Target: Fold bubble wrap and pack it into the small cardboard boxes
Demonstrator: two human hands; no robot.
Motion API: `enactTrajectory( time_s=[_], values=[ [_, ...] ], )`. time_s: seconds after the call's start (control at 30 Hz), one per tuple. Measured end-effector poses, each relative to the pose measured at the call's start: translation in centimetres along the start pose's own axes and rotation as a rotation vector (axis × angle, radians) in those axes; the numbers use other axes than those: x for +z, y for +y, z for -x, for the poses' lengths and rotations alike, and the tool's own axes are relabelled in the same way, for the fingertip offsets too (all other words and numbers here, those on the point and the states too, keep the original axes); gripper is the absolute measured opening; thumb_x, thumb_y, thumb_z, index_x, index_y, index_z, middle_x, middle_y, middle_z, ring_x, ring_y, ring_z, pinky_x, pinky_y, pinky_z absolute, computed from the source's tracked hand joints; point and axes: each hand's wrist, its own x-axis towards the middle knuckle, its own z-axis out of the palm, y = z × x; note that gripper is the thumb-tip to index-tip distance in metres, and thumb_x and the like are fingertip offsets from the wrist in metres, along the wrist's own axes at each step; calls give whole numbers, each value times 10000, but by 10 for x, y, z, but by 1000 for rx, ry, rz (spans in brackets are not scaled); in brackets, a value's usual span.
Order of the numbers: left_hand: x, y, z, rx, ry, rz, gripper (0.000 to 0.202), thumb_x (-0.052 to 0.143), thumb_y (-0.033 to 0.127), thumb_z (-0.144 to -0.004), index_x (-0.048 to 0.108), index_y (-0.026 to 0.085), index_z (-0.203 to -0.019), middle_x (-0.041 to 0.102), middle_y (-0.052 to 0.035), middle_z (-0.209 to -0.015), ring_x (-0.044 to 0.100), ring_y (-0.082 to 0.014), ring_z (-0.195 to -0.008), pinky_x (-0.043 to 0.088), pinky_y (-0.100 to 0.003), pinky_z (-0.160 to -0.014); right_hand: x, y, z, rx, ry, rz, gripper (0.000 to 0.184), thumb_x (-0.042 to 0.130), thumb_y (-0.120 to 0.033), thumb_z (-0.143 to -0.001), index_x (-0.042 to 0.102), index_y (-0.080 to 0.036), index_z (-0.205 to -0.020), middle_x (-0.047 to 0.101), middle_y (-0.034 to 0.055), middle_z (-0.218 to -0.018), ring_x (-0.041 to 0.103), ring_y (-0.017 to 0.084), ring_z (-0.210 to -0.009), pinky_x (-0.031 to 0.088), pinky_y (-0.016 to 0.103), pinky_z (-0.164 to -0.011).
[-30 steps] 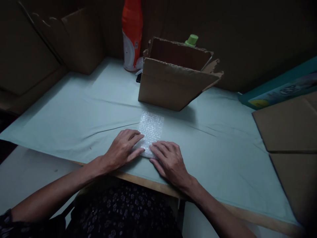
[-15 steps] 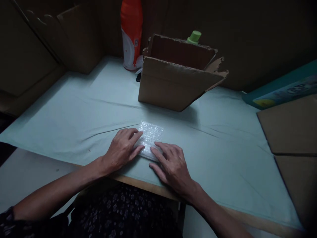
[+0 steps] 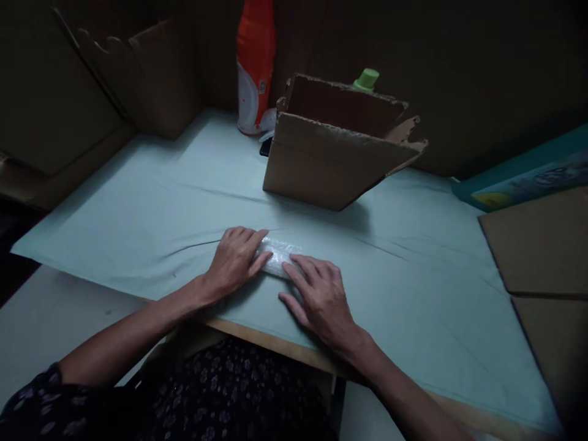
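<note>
A small roll of clear bubble wrap lies on the pale green cloth near the table's front edge. My left hand rests on the roll's left end, fingers stretched over it. From the near right side, my right hand lies with its fingertips pressing on the roll. Both hands are flat and touching the wrap, neither closed around it. Only a short strip of the wrap shows between the fingers.
An open cardboard box stands tilted just behind the hands. An orange bottle and a green cap stand at the back. Flat cardboard sheets and a teal box lie at the right; more cardboard leans at the back left.
The flat sheet of bubble wrap has been rolled away from me into a short roll. Both hands have moved forward with it.
</note>
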Motion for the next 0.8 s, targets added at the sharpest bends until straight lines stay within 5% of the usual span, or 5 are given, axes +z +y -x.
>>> enactTrajectory(
  time_s=[0.33,0.5,0.63,0.7,0.8],
  values=[
    [-19,7,33,-610,-168,969,663,607,426,-921,342,161,-1468,661,-164,-1141,699,-226,-904,592,-368,-695,2,5,-9,-55,123,-55,358,511,-118,-959,607,-189,-1296,722,109,-1173,633,248,-1046,411,463,-963],
    [-5,22,34,-592,-98,1028,586,568,333,-936,361,160,-1456,685,-123,-1068,686,-215,-928,583,-364,-774,-5,-6,5,-127,158,-122,414,535,-138,-940,564,-244,-1340,681,114,-1272,608,265,-1163,421,492,-1008],
    [-1,36,30,-504,-106,1050,641,564,314,-910,330,170,-1489,672,-104,-1096,682,-204,-943,577,-359,-823,-14,7,17,164,152,-474,673,649,-431,-910,385,-228,-1495,501,201,-1482,560,317,-1282,496,493,-984],
    [3,44,30,-414,-119,1073,661,572,318,-911,311,187,-1504,662,-116,-1160,678,-208,-987,574,-357,-850,-18,16,21,316,65,-782,757,606,-533,-915,311,-212,-1534,550,210,-1425,638,295,-1182,555,434,-892],
    [7,53,22,-272,-129,1012,607,548,300,-934,335,207,-1494,664,-112,-1165,682,-201,-980,580,-341,-837,-23,25,21,449,-27,-1065,588,610,-558,-898,534,-192,-1351,705,123,-1113,701,235,-917,566,332,-738]
  ],
)
